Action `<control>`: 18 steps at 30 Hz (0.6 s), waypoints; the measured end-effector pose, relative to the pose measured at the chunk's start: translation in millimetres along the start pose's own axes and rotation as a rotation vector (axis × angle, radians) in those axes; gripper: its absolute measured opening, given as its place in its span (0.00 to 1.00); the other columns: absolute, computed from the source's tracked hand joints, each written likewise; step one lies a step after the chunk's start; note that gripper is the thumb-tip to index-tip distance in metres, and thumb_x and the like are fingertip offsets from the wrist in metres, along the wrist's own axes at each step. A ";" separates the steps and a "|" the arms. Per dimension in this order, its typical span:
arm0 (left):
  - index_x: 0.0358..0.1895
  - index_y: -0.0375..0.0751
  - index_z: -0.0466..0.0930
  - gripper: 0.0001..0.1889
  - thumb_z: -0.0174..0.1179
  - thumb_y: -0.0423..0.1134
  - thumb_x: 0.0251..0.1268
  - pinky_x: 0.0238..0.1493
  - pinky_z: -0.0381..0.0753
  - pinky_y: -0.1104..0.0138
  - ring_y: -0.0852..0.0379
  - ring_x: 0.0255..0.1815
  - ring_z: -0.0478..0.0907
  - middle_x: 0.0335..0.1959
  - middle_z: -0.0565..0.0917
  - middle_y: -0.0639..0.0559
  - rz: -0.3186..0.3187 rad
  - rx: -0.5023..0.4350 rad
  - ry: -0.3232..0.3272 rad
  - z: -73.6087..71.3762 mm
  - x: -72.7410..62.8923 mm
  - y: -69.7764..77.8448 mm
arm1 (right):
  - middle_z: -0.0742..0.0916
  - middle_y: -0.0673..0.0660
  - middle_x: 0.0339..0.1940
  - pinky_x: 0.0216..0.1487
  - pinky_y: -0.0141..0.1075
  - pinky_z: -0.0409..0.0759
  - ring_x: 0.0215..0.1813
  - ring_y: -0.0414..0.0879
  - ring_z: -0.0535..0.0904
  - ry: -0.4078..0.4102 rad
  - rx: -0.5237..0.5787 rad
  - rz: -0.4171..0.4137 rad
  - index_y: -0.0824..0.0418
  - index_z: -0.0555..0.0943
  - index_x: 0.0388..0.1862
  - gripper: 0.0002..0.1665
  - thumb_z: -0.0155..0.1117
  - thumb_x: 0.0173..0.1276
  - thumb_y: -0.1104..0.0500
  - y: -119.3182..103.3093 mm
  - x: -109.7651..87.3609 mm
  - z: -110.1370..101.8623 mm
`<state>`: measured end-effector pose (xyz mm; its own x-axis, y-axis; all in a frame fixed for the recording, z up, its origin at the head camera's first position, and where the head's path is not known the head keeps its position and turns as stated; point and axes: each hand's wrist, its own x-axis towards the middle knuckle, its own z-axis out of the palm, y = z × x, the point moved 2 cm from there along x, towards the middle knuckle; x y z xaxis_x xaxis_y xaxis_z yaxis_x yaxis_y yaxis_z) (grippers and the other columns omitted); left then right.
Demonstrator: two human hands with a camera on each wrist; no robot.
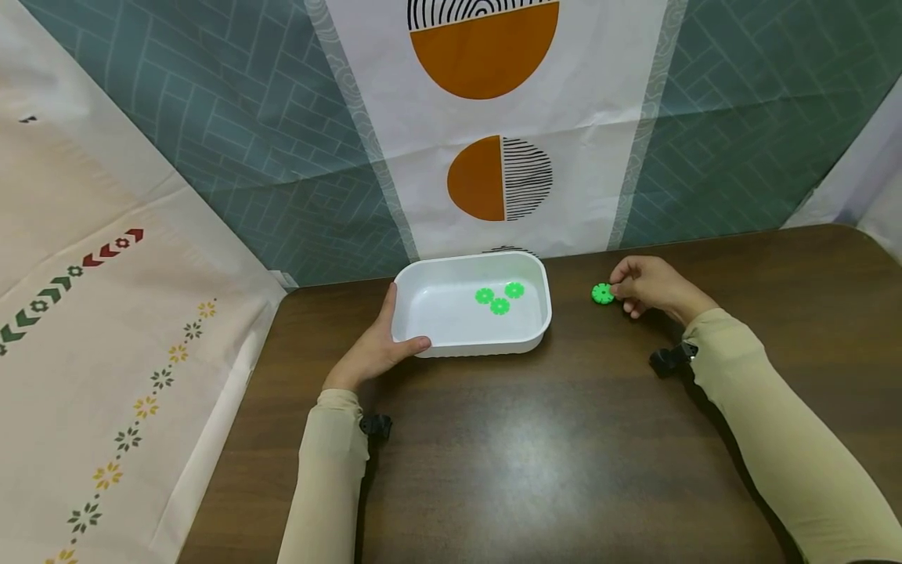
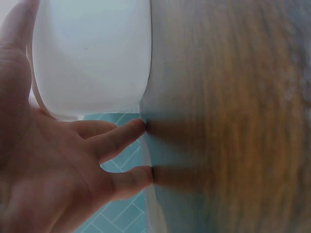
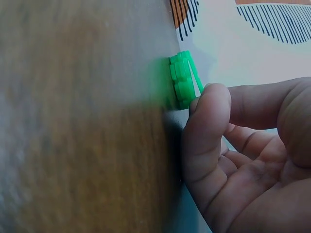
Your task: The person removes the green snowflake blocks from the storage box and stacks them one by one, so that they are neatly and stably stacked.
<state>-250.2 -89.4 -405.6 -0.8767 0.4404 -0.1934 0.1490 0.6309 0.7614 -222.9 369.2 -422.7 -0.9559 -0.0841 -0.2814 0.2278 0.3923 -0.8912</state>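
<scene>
Head view: at centre frame, white tray (image 1: 437, 313), three green discs (image 1: 499, 306) in its right half. Left hand (image 1: 373, 350) braced at the tray's left end, thumb over the near rim. Right of centre, right hand (image 1: 651, 287) at the green stack (image 1: 602, 294) on the table (image 1: 535, 454).

Left wrist view: straight, spread fingers at lower left, nothing grasped; steady contact enough, no need to squeeze.

Right wrist view: green stack at upper centre, top disc (image 3: 195, 72) tilted, edge pinched between thumb and forefinger. Peel gently now, one disc only!
</scene>
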 end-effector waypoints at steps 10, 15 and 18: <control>0.81 0.60 0.22 0.66 0.71 0.63 0.57 0.71 0.58 0.42 0.38 0.74 0.58 0.83 0.41 0.44 -0.011 0.001 0.007 0.4 1.0 -1.2 | 0.79 0.61 0.33 0.27 0.39 0.82 0.25 0.47 0.77 -0.002 -0.007 0.005 0.73 0.69 0.50 0.11 0.58 0.74 0.69 -1.7 -0.3 -0.3; 0.81 0.61 0.22 0.66 0.71 0.63 0.57 0.71 0.58 0.43 0.38 0.74 0.58 0.83 0.41 0.44 -0.009 -0.002 0.002 0.6 0.7 -0.7 | 0.79 0.61 0.32 0.27 0.39 0.82 0.25 0.47 0.77 -0.003 -0.006 0.007 0.73 0.69 0.49 0.10 0.58 0.74 0.69 -2.3 -1.1 -0.2; 0.81 0.60 0.22 0.66 0.71 0.63 0.57 0.71 0.58 0.43 0.38 0.74 0.58 0.83 0.41 0.44 -0.007 0.001 0.000 0.6 0.0 0.2 | 0.79 0.61 0.33 0.27 0.39 0.82 0.25 0.47 0.77 -0.001 -0.005 0.006 0.73 0.69 0.49 0.11 0.58 0.74 0.69 -2.0 -1.5 0.0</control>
<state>-249.9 -88.9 -405.8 -0.8778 0.4360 -0.1983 0.1435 0.6345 0.7594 -222.0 368.6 -420.5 -0.9544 -0.0824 -0.2870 0.2326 0.3977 -0.8875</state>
